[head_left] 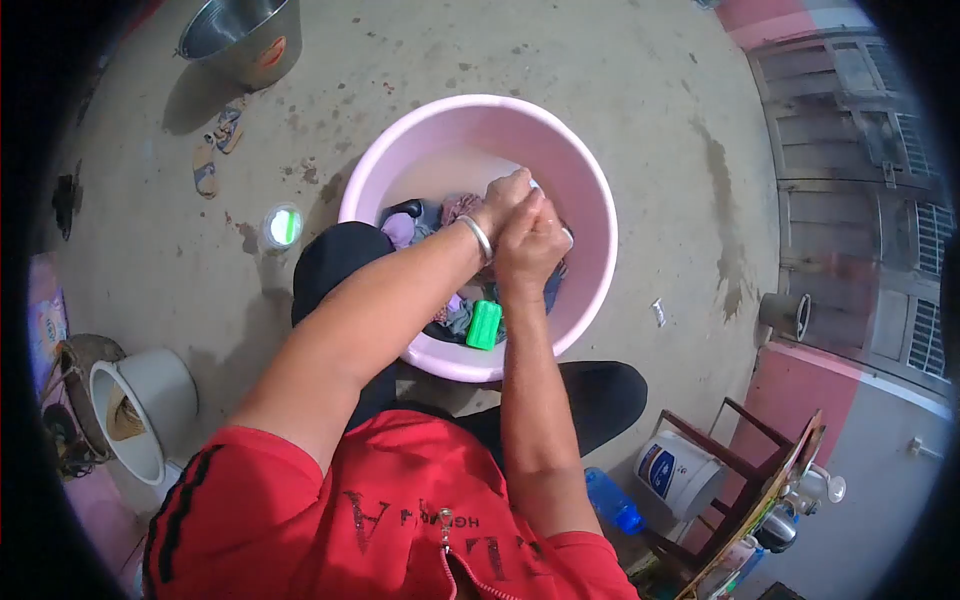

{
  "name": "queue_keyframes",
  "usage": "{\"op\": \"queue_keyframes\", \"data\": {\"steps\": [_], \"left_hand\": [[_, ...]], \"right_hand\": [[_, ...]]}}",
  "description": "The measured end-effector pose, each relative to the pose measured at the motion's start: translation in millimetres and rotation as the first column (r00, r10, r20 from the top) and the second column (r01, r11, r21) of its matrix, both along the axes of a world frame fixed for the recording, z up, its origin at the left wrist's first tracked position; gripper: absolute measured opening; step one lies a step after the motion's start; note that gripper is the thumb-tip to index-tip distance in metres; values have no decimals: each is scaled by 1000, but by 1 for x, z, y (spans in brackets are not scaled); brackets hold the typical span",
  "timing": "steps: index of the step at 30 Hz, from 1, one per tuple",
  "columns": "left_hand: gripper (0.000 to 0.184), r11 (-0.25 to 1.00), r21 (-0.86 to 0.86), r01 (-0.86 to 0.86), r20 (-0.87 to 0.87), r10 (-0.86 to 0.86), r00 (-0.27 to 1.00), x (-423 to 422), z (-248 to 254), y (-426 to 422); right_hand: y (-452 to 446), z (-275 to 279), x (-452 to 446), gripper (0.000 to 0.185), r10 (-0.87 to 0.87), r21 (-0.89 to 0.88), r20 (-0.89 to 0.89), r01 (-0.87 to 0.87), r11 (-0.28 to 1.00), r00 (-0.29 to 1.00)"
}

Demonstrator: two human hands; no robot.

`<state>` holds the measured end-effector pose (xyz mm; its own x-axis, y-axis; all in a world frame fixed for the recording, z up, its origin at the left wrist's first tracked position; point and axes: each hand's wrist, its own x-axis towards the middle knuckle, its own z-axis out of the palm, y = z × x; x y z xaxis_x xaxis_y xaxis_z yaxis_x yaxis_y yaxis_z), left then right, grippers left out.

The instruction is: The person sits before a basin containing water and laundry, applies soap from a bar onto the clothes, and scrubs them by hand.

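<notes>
Over a pink tub (596, 215) both my fists press close together. My left hand (506, 200), with a silver bangle at the wrist, is closed. Beside it and touching it, my right hand (531, 243) is closed too. A whitish cloth (538, 187) shows at the edges of my fingers; most of it is hidden behind them. Below the hands, wet clothes lie in cloudy water, among them a purple garment (399, 230). A bright green soap bar (484, 325) rests on the clothes at the tub's near side.
A metal bucket (270, 60) stands at the back left, near sandals (206, 168). A small round container (283, 227) sits left of the tub. White buckets (165, 390) (680, 474), a blue bottle (612, 500) and a wooden rack (735, 505) flank me.
</notes>
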<state>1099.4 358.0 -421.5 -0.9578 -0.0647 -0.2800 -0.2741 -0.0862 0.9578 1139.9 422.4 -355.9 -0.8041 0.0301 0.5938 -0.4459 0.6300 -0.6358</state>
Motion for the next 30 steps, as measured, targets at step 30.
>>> {"op": "queue_keyframes", "data": {"steps": [30], "left_hand": [[22, 842, 470, -264, 424, 47, 905, 18, 7, 40]], "right_hand": [[48, -28, -34, 33, -226, 167, 286, 183, 969, 931]]}}
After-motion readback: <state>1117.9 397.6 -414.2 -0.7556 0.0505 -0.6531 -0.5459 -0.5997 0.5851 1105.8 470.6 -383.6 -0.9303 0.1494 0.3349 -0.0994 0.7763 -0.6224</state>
